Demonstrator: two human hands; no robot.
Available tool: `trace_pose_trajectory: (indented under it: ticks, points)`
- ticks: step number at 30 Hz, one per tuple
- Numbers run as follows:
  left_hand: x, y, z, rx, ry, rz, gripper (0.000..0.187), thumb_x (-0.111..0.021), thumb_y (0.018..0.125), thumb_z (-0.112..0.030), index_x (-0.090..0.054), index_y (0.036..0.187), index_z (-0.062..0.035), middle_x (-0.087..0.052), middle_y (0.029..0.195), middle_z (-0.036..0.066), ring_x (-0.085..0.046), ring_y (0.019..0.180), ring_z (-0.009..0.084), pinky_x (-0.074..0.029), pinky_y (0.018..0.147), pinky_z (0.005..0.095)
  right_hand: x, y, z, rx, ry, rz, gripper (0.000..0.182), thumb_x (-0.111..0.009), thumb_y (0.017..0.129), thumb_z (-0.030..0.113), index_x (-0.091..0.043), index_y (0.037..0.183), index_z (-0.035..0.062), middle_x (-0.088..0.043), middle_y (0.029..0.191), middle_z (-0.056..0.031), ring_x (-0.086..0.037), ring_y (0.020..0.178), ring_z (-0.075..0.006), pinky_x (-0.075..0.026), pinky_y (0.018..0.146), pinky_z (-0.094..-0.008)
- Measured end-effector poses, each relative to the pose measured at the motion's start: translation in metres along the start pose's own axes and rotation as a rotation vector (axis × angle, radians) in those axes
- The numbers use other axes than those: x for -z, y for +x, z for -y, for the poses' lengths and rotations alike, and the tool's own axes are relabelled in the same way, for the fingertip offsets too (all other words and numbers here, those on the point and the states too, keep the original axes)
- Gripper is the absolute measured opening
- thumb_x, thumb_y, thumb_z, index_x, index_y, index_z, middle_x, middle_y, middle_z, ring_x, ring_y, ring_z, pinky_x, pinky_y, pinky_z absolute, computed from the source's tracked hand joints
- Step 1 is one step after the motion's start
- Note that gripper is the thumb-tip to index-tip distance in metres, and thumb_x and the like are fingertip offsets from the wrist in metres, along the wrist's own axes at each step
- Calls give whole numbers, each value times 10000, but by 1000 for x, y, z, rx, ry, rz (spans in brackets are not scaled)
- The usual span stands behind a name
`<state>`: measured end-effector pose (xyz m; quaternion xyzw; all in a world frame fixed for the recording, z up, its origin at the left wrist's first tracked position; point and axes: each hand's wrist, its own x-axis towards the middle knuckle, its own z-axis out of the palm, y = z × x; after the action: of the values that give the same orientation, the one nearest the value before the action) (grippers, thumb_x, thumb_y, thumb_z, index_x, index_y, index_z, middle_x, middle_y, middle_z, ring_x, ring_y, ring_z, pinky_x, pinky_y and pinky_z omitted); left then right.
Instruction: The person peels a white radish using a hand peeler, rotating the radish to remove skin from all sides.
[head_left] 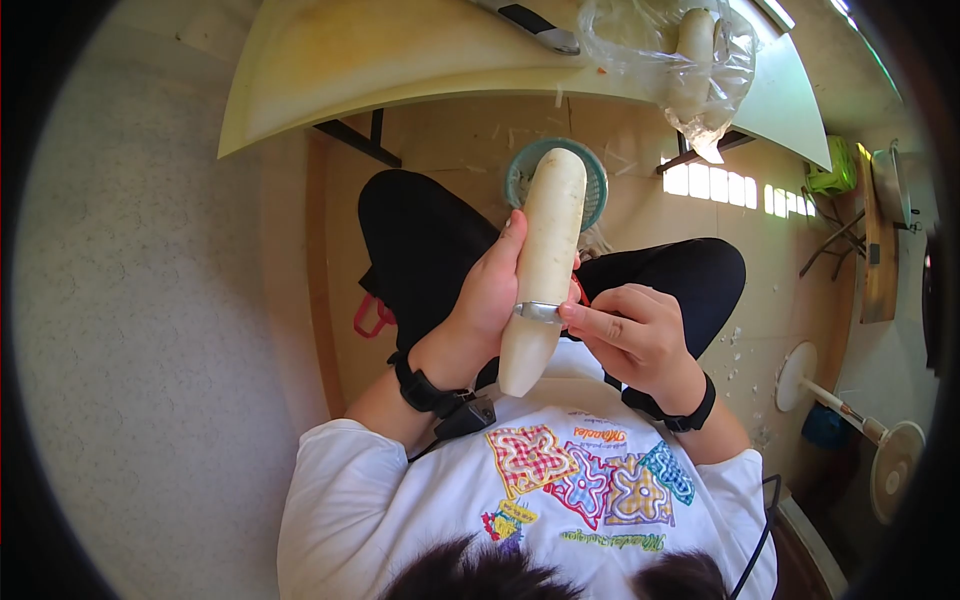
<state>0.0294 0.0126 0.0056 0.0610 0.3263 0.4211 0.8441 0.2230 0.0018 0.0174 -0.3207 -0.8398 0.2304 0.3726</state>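
A long white daikon radish (pixel 552 215) lies lengthwise in front of my chest, its tapered end toward me. My left hand (pixel 492 285) is wrapped round its left side and underside. Across the radish, near the tapered end, rests the metal blade of a peeler (pixel 538 312). My right hand (pixel 638 335) is closed on the peeler's handle, of which only a bit of red shows. Below the far end of the radish stands a blue-green plastic basket (pixel 515 180) on the floor, partly hidden by the radish.
Ahead is a table (pixel 420 65) with a knife (pixel 540 28) and a clear plastic bag (pixel 735 60) holding more daikon. Peel scraps lie on the tiled floor. A white fan (pixel 897 470) stands at the right, a wall (pixel 150 300) at the left.
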Motion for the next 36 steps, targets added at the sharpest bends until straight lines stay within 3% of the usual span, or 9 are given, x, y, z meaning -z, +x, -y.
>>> trace_pose_trajectory:
  ticks: [5, 8, 10, 14, 16, 18, 25, 36]
  points:
    - [-1, -2, -2, -30, 13, 33, 624, -312, 1024, -585, -556, 1083, -14, -626, 811, 107, -642, 655, 208, -547, 590, 353, -2, 2, 1, -3, -16, -23, 489, -796, 700, 69, -731, 1160, 224, -583, 718, 2, -548, 552, -153, -436, 476, -276]
    - [-5, -6, -2, -31, 71, -69, 613, -306, 1026, -583, -561, 1095, -29, -634, 797, 102, -646, 654, 202, -544, 554, 339, 2, 5, -5, -29, -33, -38, 485, -795, 705, 70, -728, 1164, 210, -589, 720, -8, -557, 556, -164, -445, 486, -282]
    - [-2, -9, -3, 90, 95, -5, 609, -298, 1024, -588, -568, 1102, -47, -640, 799, 100, -642, 631, 196, -541, 530, 329, 3, 8, -8, -41, -31, -44, 484, -794, 709, 70, -725, 1169, 203, -592, 719, -12, -561, 559, -172, -450, 491, -286]
    - [-5, -8, -4, 79, 39, -50, 616, -286, 1024, -593, -575, 1096, -53, -643, 763, 103, -631, 583, 200, -538, 529, 325, 4, 8, -10, -55, -21, -49, 472, -779, 733, 49, -723, 1179, 191, -607, 716, -26, -575, 564, -183, -462, 503, -293]
    - [2, -12, -5, 127, 157, 50, 662, -297, 999, -645, -569, 1146, -60, -620, 1016, 45, -633, 712, 149, -523, 590, 310, 6, 10, -13, -56, -23, -68, 465, -773, 742, 39, -723, 1180, 187, -611, 713, -33, -578, 563, -183, -462, 502, -291]
    - [-4, -14, -4, 115, 168, 89, 659, -288, 1003, -642, -564, 1154, -63, -623, 989, 55, -634, 709, 159, -521, 584, 310, 13, 15, -18, -152, -30, -115, 463, -766, 748, 20, -725, 1181, 176, -613, 704, -45, -581, 559, -181, -456, 491, -283]
    - [-4, -20, -6, 150, 173, 98, 642, -241, 1018, -621, -534, 1226, -89, -618, 824, 88, -608, 652, 181, -496, 546, 309, 14, 15, -18, -106, -75, -116, 454, -764, 754, 24, -724, 1182, 170, -608, 682, -47, -570, 547, -181, -445, 480, -281]
    - [-13, -26, -8, 126, 188, 92, 642, -260, 1008, -637, -529, 1245, -104, -617, 909, 79, -575, 633, 159, -480, 532, 296, 21, 19, -25, -125, -67, -159, 442, -744, 777, 1, -722, 1187, 164, -631, 694, -57, -557, 535, -176, -444, 489, -282]
